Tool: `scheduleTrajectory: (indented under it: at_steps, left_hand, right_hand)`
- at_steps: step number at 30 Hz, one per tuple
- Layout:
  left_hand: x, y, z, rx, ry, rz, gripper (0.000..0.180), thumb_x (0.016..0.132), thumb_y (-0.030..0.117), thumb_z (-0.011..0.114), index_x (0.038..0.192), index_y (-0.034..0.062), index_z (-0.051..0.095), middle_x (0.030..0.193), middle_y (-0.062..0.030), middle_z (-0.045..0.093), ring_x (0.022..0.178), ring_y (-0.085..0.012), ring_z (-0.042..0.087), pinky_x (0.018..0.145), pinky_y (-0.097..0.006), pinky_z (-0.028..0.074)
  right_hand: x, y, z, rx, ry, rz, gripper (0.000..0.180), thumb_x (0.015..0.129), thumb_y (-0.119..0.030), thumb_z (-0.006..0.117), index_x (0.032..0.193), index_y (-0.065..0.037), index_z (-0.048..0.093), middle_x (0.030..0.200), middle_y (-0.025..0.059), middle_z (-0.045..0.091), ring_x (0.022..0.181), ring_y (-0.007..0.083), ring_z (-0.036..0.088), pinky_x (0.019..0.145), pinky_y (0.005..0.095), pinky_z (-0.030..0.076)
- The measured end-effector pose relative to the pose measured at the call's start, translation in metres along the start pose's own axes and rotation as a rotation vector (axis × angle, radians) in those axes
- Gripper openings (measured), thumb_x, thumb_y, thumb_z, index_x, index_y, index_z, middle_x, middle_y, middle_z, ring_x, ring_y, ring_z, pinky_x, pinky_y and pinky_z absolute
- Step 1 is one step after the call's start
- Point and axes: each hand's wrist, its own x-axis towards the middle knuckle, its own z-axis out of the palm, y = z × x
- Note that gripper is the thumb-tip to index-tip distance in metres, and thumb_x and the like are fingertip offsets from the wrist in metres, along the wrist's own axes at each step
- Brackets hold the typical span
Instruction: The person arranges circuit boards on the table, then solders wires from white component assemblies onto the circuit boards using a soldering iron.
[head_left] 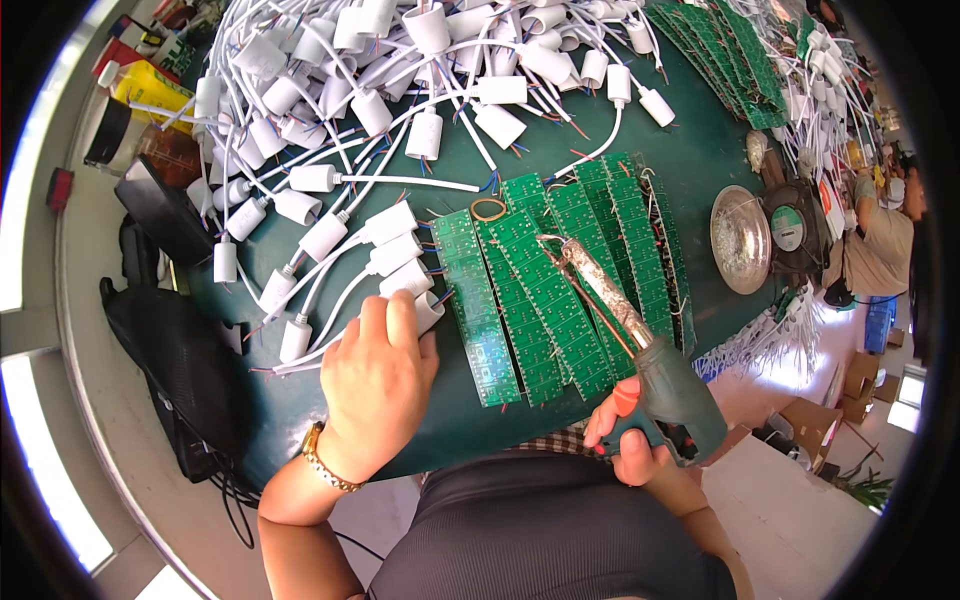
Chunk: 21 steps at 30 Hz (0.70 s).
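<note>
Plainly, our left hand (375, 385) pinched a white wired cap (428, 314), our right hand (630, 452) gripping a soldering gun (678, 392) over circuit boards (470, 310).

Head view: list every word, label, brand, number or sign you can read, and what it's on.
No text here can be quoted reliably:
White plastic caps: faint grey print, too small to read.
Green circuit boards: fine pale markings, too small to read.
Round green label on the dark device: print too small to read.
Yellow bottle: marks too blurred to read.
</note>
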Motion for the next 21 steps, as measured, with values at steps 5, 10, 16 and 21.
scheduleTrajectory:
  at_steps: [5, 10, 16, 21]
  left_hand:
    - [-0.003, 0.000, -0.011, 0.156, -0.300, -0.057, 0.028, 0.073, 0.003, 0.067, 0.096, 0.0051, 0.052, 0.082, -0.0093, 0.055, 0.072, -0.0309, 0.062, 0.062, -0.041, 0.049]
    - [0.046, -0.004, -0.026, 0.164, 0.056, 0.108, 0.020, 0.069, -0.003, 0.060, 0.087, 0.0043, 0.055, 0.081, -0.0109, 0.055, 0.077, -0.0309, 0.060, 0.068, -0.045, 0.048]
    - [0.130, -0.025, 0.008, 0.005, 0.173, 0.279, 0.023, 0.076, 0.000, 0.059, 0.094, 0.0114, 0.065, 0.092, -0.0075, 0.057, 0.088, -0.0268, 0.058, 0.073, -0.037, 0.049]
    - [0.182, -0.067, 0.007, 0.148, -0.091, 0.652, 0.041, 0.073, 0.000, 0.066, 0.110, 0.0183, 0.069, 0.118, -0.0019, 0.058, 0.111, -0.0272, 0.053, 0.091, -0.040, 0.043]
  right_hand:
    - [-0.005, -0.001, 0.002, 0.007, 0.151, 0.089, 0.048, 0.093, -0.023, 0.052, 0.132, 0.000, 0.036, 0.086, 0.0138, 0.054, 0.063, 0.0205, 0.057, 0.056, 0.0349, 0.054]
    - [-0.014, -0.003, -0.002, 0.011, 0.216, 0.089, 0.047, 0.094, -0.025, 0.053, 0.131, -0.001, 0.037, 0.086, 0.0129, 0.053, 0.064, 0.0212, 0.057, 0.058, 0.0357, 0.054]
    - [-0.022, -0.002, -0.004, 0.049, 0.259, 0.111, 0.048, 0.095, -0.026, 0.054, 0.133, -0.002, 0.037, 0.086, 0.0125, 0.053, 0.065, 0.0215, 0.057, 0.059, 0.0358, 0.054]
    - [-0.024, -0.009, -0.003, 0.006, 0.232, 0.063, 0.049, 0.095, -0.027, 0.055, 0.133, -0.001, 0.038, 0.086, 0.0129, 0.053, 0.063, 0.0215, 0.057, 0.058, 0.0355, 0.054]
